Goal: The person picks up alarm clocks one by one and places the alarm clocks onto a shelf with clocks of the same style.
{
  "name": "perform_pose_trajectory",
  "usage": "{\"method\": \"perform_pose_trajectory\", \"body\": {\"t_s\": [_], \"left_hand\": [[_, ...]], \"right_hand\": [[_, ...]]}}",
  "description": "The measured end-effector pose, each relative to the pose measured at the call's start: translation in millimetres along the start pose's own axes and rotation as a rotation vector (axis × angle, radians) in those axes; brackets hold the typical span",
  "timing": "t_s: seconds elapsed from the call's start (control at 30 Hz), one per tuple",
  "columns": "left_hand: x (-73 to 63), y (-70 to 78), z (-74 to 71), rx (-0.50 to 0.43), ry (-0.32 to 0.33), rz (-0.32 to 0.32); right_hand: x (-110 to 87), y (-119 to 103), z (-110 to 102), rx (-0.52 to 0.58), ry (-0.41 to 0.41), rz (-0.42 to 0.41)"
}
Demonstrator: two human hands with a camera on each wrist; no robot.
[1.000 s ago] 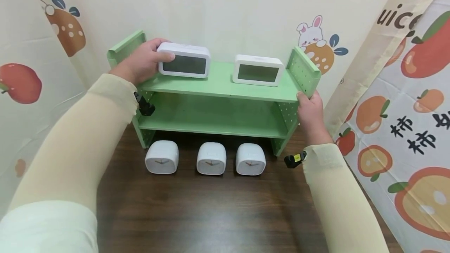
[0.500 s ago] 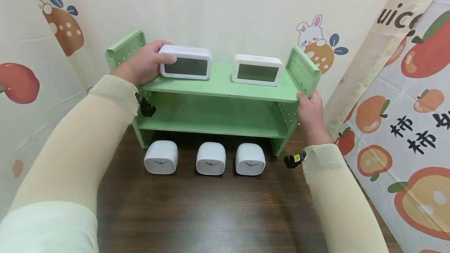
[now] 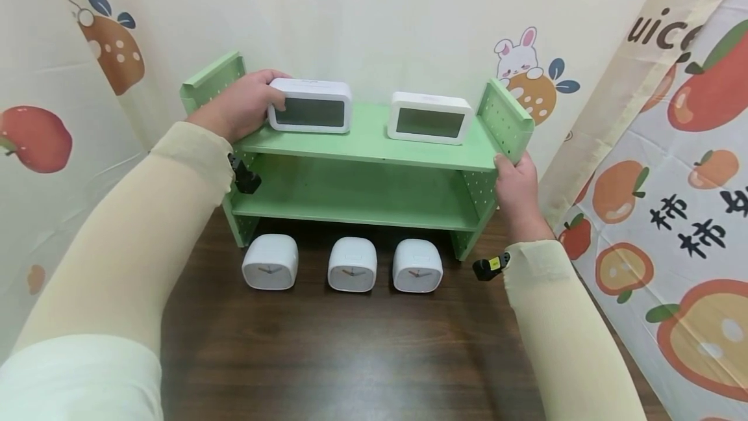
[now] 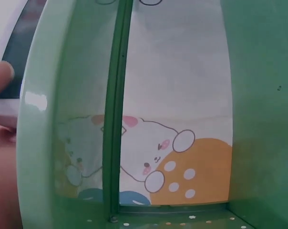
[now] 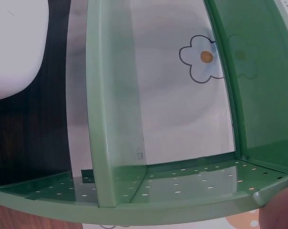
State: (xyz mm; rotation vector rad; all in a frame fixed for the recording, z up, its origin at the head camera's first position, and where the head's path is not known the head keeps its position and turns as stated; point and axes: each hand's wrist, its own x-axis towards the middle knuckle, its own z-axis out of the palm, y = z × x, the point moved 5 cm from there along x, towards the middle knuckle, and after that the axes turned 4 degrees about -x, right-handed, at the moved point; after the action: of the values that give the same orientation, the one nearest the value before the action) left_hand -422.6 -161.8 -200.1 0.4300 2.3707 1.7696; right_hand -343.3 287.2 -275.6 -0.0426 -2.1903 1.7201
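Note:
A white digital clock [image 3: 311, 114] with a dark screen stands on the upper board of a green two-tier shelf [image 3: 350, 195]. My left hand [image 3: 245, 104] holds its left end, with the thumb on the front and the other fingers partly hidden behind. In the left wrist view, the thumb tip [image 4: 2, 76] shows against the dark screen. Farther right on the same board is a second white digital clock [image 3: 429, 119], apart from both hands. My right hand [image 3: 517, 187] grips the shelf's right side panel near the upper board, its thumb in front.
In front of the shelf, a left white analog clock [image 3: 271, 261], a middle one [image 3: 352, 264] and a right one [image 3: 417, 265] stand in a row on the dark wooden table [image 3: 350, 356]. A fruit-printed curtain [image 3: 397, 18] hangs close behind the shelf.
The left clock has come down slightly and shifted a little right onto the upper board. My left thumb has slid back toward its left edge. My right hand stays on the shelf.

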Motion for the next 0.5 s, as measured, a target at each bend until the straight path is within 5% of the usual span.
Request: {"method": "perform_pose_trajectory", "body": {"t_s": [0.2, 0.5], "left_hand": [[1.3, 1.5, -4.1, 0.197, 0.042, -0.032], [4.1, 3.5, -6.0, 0.130, 0.064, -0.042]], "right_hand": [[0.2, 0.5, -0.7, 0.011, 0.001, -0.008], [0.4, -0.6, -0.2, 0.031, -0.006, -0.024]]}}
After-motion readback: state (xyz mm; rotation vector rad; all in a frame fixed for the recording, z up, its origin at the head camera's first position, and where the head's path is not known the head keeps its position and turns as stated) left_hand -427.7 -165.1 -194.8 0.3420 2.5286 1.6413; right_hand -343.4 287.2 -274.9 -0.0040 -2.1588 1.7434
